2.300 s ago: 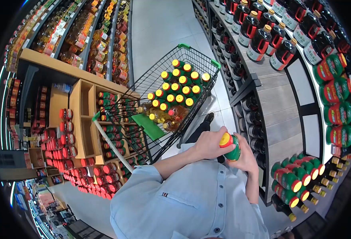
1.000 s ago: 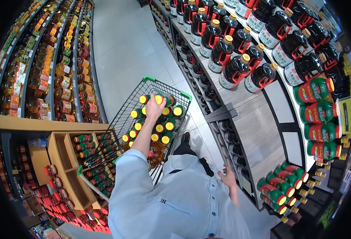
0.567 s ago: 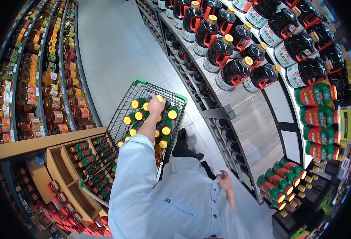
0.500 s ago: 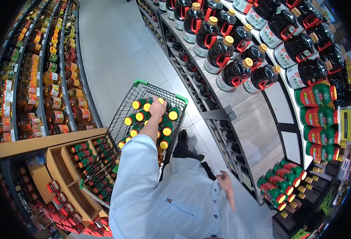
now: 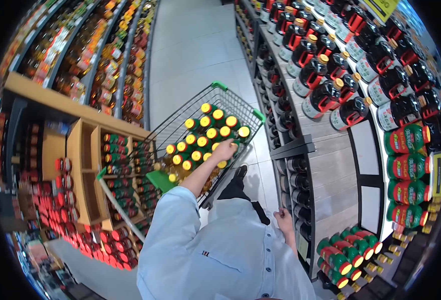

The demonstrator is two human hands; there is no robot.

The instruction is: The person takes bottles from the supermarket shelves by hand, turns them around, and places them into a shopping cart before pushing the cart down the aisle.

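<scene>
Below me stands a wire shopping cart [image 5: 180, 120] with green corners, holding many green bottles [image 5: 211, 133] with yellow caps, packed upright. Reaching into the cart's right side, my left hand [image 5: 225, 149] is closed at the top of one green bottle [image 5: 234, 145]; its fingertips are partly hidden. My right hand [image 5: 283, 220] hangs low beside my body, near the shelf at right, with its fingers curled. Whether anything is inside those fingers does not show.
At right, a display shelf [image 5: 333, 185] carries large dark bottles [image 5: 320, 100] with red handles and stacked green jars [image 5: 405, 167]. Shelves of oil bottles [image 5: 105, 75] line the left. A wooden rack [image 5: 88, 165] stands beside the cart. A tiled aisle [image 5: 195, 45] runs ahead.
My left hand has moved from the cart's far part to its right side, over the bottles. The view has turned, so cart and shelves appear shifted. My right hand's fingers look more curled.
</scene>
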